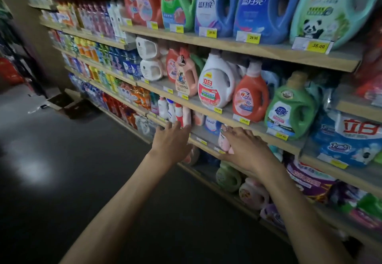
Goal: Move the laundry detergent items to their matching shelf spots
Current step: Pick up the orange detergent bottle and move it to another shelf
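a bare stretch of the third shelf (203, 133) lies open between the small upright bottles (175, 111) and a pink bottle (225, 139), roofed closely by the shelf board above (208, 109).

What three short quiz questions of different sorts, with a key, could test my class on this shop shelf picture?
1. True or false: the right hand rests on a small pink bottle.
2. Which price tag sits below the mint panda jug? A 29.00, B 35.00, C 12.00
3. Fill in: the left hand reaches with its fingers ____, holding nothing.

Key: 1 true; 2 B; 3 spread.
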`<action>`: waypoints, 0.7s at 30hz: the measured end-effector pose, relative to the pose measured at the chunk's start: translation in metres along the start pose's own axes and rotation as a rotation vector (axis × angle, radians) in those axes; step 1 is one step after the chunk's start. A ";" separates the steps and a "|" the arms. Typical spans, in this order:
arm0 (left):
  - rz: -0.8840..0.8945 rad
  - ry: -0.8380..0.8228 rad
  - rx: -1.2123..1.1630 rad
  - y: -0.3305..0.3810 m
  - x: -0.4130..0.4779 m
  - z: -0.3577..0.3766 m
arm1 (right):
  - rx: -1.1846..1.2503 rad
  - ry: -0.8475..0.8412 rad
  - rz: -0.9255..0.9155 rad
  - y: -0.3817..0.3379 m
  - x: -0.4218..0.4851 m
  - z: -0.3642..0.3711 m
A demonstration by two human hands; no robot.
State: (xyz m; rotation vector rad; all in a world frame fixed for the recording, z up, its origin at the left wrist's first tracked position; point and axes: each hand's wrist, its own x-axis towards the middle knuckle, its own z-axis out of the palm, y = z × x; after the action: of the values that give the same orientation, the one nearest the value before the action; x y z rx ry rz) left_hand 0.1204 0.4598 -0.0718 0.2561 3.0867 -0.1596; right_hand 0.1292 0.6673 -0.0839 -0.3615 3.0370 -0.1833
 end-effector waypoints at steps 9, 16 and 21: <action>0.247 -0.055 0.002 0.002 0.097 0.023 | 0.029 -0.034 0.194 0.022 0.057 0.001; 0.395 -0.047 0.009 0.002 0.199 0.031 | -0.023 -0.059 0.354 0.045 0.120 0.001; 0.486 -0.052 0.023 0.001 0.269 0.037 | -0.014 -0.049 0.445 0.059 0.165 0.003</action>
State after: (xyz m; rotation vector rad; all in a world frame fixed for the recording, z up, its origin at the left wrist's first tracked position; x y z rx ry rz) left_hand -0.1438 0.5006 -0.1215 0.9662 2.8644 -0.1780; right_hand -0.0440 0.6847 -0.1045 0.3063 2.9751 -0.1202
